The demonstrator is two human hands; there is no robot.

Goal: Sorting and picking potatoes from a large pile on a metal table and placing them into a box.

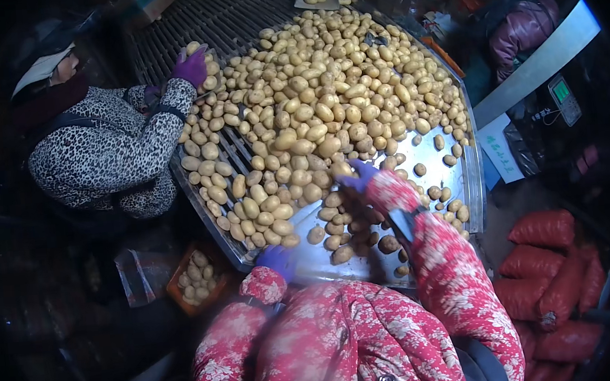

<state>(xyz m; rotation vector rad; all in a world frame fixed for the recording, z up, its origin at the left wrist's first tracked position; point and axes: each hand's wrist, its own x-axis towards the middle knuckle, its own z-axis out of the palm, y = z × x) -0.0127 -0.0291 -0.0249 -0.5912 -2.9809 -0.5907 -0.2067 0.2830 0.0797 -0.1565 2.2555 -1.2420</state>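
My right hand (357,175), in a purple glove, reaches over the front of a large heap of potatoes (324,92). Between its fingers and thumb is a pale potato (341,170). Near the table's front edge, my left hand (278,261) is also gloved in purple and blurred by motion. It lies right beside the nearest potatoes (289,240), and its finger pose is unclear. Bare sheet metal (311,268) shows between my hands, with loose smaller potatoes (342,254) on it. The heap rests on a sorting table with a metal rim (475,193) and slatted bars (234,147).
At left, a co-worker (102,136) in purple gloves holds potatoes on a scoop or tray. An orange crate of potatoes (196,279) stands low left. Full red mesh sacks (542,274) are piled right. A metal strip (539,64) juts beside a lit scale display (561,91).
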